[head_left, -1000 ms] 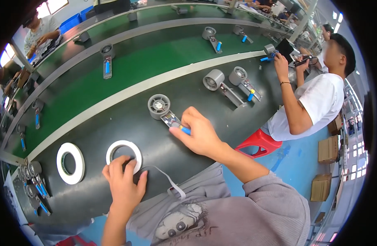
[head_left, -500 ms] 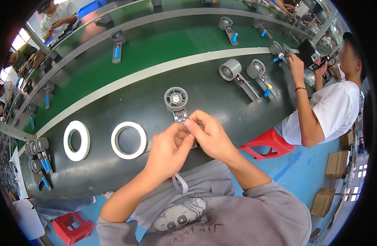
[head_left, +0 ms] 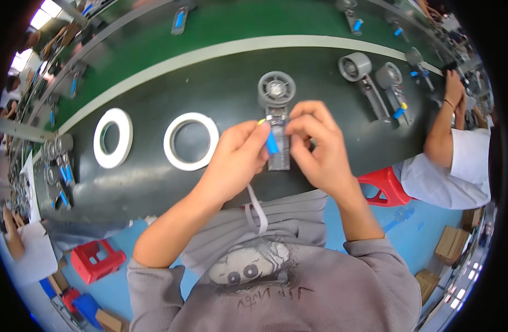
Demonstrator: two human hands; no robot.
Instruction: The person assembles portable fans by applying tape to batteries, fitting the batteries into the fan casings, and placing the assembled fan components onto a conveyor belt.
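Observation:
A grey handheld fan (head_left: 276, 93) lies on the dark workbench in front of me, its round head pointing away and its open handle (head_left: 279, 159) toward me. A small circuit board (head_left: 276, 117) shows at the top of the handle. My left hand (head_left: 237, 155) is closed at the handle's left side, pinching a blue cylindrical battery (head_left: 272, 143) with a yellow tip near the fingertips. On the other side, my right hand (head_left: 320, 146) is slightly blurred, its fingers curled but apart, close to the handle's right edge. Nothing can be seen in it.
Two rolls of white tape (head_left: 113, 138) (head_left: 191, 141) stand left of the fan. More fan units (head_left: 360, 74) lie to the right, others cluster at far left (head_left: 63, 160). A green conveyor (head_left: 232, 27) runs behind. A co-worker (head_left: 453, 160) sits at right by a red stool (head_left: 384, 185).
My hands have separated, the right one moving off to the right. The blue battery by my left fingers and the fan's handle have come into sight. The whole view has shifted.

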